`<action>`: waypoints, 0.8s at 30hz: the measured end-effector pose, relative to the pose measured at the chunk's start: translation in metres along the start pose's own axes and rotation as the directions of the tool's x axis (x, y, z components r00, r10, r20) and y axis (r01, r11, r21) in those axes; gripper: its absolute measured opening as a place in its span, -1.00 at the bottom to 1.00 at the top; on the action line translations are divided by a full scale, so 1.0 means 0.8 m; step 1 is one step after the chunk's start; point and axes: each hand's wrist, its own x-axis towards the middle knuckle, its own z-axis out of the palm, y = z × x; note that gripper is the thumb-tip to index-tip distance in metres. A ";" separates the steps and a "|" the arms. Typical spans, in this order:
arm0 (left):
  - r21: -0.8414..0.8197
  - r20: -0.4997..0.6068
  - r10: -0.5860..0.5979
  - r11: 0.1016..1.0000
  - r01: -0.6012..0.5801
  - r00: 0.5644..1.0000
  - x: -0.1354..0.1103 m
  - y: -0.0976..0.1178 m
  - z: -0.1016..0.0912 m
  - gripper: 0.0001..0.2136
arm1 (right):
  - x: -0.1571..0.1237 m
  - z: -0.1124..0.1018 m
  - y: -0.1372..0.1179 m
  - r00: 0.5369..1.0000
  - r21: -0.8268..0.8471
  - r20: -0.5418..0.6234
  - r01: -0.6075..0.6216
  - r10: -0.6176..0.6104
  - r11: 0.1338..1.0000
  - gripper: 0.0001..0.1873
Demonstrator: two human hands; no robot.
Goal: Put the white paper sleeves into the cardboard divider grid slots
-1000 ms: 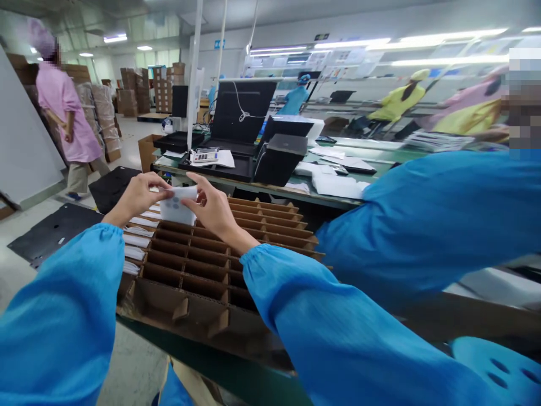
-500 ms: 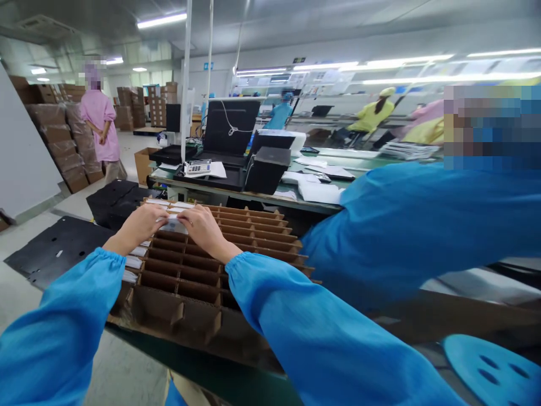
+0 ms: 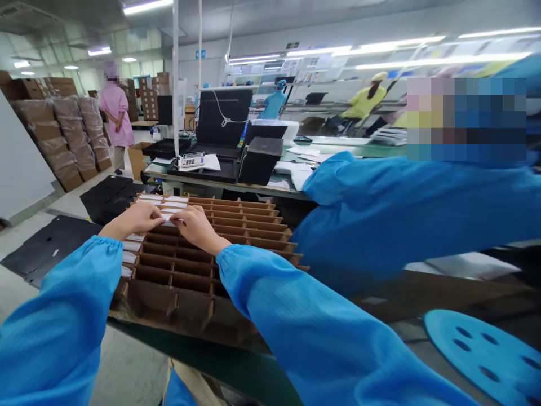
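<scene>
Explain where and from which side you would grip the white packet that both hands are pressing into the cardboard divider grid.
Probably by its top edge, from straight above. The white packet stands on edge in a narrow slot of the divider grid; the cardboard walls hide its faces, leaving only that edge showing between the left hand and right hand.

The scene is bright and evenly lit by long ceiling tube lights (image 3: 401,42) at 12 and 1 o'clock, which glare white. Shadows are soft and weak. The wide lens bends the edges, and the blue sleeves (image 3: 296,316) near 6 o'clock look stretched and slightly blurred.
</scene>
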 end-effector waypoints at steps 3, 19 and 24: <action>0.020 -0.017 0.018 1.000 -0.017 1.000 -0.011 0.010 0.001 -0.62 | -0.009 -0.006 -0.005 0.998 -0.080 -0.001 0.060 -0.060 0.995 -0.74; 0.178 -0.002 0.039 0.983 -0.038 0.999 -0.019 0.026 0.009 -0.64 | -0.013 -0.010 -0.014 0.992 -0.213 0.062 0.121 -0.110 0.970 -0.68; 0.190 0.019 0.041 0.981 -0.043 0.999 -0.017 0.033 0.010 -0.67 | -0.013 -0.010 -0.012 0.993 -0.175 0.075 0.100 -0.088 0.980 -0.68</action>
